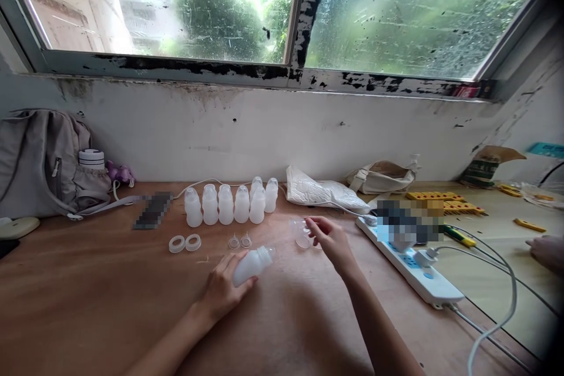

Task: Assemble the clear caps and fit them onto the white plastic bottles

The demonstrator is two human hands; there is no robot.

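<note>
My left hand (pixel 227 285) is wrapped round a frosted white baby bottle (pixel 250 266), which tilts up to the right with its clear top end at the upper right. To the right, my right hand (pixel 330 241) has its fingers pinched at the edge of a clear plastic cap (pixel 300 235). Another clear piece lies partly hidden under that hand. Between the bottle and the row behind are two clear teats (pixel 240 240) on the table. Left of them lie two white screw rings (pixel 185 243). Several capped baby bottles (pixel 225 205) stand upright at the back.
A white power strip (pixel 409 264) with plugs and cables lies at right. Behind are a white padded pouch (pixel 315 188) and a beige bag (pixel 383 176). A grey backpack (pixel 39 164) stands at left. Another person's hand (pixel 546 249) rests near yellow parts at far right.
</note>
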